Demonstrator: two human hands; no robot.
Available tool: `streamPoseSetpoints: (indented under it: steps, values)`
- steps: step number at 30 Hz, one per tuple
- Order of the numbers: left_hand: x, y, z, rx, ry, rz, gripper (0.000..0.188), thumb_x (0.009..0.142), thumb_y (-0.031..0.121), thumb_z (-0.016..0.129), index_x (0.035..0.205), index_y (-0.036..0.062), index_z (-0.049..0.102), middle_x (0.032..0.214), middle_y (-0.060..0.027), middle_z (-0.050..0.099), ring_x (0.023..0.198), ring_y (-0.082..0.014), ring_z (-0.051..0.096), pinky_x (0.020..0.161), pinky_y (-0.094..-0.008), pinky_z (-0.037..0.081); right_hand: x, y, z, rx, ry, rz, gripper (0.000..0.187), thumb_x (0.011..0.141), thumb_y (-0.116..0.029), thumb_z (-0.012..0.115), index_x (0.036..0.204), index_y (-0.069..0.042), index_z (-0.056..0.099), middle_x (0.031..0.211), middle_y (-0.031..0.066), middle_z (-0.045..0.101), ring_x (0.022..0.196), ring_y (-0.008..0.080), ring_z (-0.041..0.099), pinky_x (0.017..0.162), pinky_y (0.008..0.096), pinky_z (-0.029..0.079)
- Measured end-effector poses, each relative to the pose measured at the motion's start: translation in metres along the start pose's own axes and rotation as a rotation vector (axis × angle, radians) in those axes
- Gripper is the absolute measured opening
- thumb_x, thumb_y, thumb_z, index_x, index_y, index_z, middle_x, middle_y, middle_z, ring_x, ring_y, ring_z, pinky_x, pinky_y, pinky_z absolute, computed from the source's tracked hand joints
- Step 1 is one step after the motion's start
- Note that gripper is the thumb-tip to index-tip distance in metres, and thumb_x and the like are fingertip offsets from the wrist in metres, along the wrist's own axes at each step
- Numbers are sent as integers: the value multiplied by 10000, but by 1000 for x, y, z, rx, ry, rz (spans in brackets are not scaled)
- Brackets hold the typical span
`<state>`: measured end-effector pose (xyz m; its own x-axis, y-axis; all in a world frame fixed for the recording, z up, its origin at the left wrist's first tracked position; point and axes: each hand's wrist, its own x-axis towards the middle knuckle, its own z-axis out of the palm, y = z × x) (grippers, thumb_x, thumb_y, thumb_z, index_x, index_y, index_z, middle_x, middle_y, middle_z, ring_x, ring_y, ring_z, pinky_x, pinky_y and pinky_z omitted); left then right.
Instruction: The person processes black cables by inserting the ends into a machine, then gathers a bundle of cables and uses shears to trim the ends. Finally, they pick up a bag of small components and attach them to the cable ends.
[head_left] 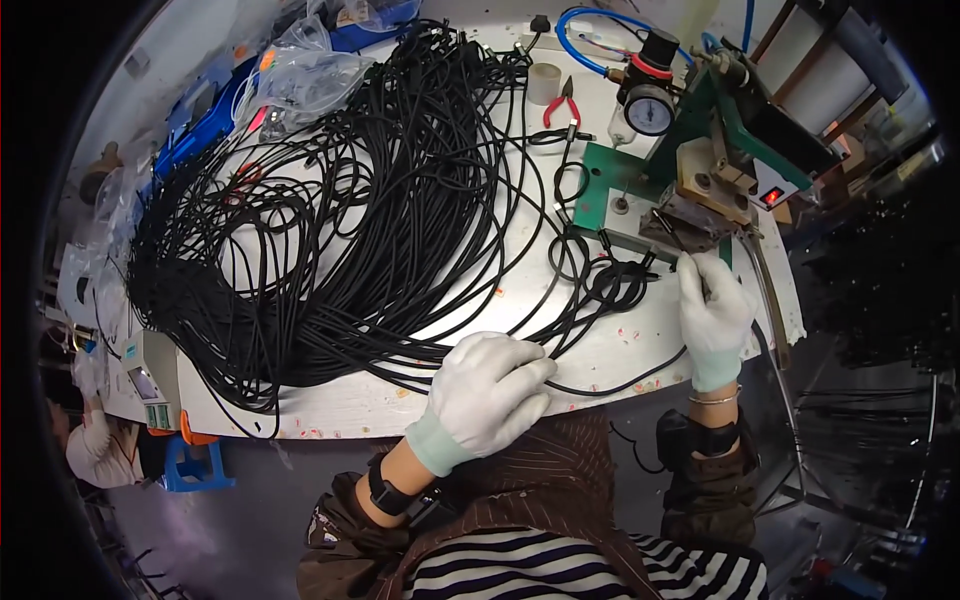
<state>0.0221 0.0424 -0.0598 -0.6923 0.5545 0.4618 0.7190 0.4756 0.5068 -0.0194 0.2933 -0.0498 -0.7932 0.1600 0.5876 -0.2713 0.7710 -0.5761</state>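
My left hand [488, 398], in a white glove, is at the table's front edge with its fingers curled round a black cable [622, 389]. From there the cable runs right toward my right hand [714, 312], also gloved. That hand's thumb and fingers pinch a cable end beside the metal fixture of a green bench press [612, 175]. The fingers hide most of that end. Left of the right hand lie small coiled cables [617, 287] with connectors. A big tangled bundle of black cables [400, 210] spreads over the table beyond my left hand.
A pressure gauge [649, 111] with a blue air hose [568, 45] stands by the press. Red-handled pliers [563, 104] and a tape roll [544, 84] lie at the back. Plastic bags [305, 75] and a small boxy device [150, 370] are on the left. A blue stool [196, 466] stands below.
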Motion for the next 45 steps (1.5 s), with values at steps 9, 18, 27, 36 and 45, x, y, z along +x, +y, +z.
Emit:
streamPoseSetpoints:
  steps: [9,18,27,36,45]
  values:
    - [4,-9,-3,-15,25,-5,258,735,192,640,942,40,622,961,-86,612,857,-257,582,780,-380,458,15,4,6,-101,-49,-43,98,793,-41,655,864,22,630,701,143,605,574,184,532,592,268,437]
    - [-7,-19,30,-170,334,169,171,701,201,595,813,72,591,904,-88,579,810,-280,529,736,-382,422,3,44,-15,-259,-126,207,326,910,-256,529,1047,32,595,957,153,620,839,224,573,761,287,456]
    - [-20,-16,29,-125,325,103,196,723,235,597,769,46,568,828,-84,530,767,-263,510,771,-390,410,-10,-40,8,119,-25,455,322,918,-301,525,769,-25,599,605,22,513,525,110,474,462,235,393]
    - [-15,-18,29,-160,376,82,125,682,191,605,675,71,570,782,-54,543,766,-258,497,734,-371,405,-8,-42,19,276,105,444,338,917,-278,513,665,-54,502,555,-14,413,438,77,376,374,207,301]
    - [-17,-17,30,-178,391,82,132,691,198,606,679,71,572,774,-52,532,770,-254,497,742,-367,404,-14,-38,15,106,42,231,325,915,-304,521,723,-42,526,558,-18,412,442,74,372,372,203,294]
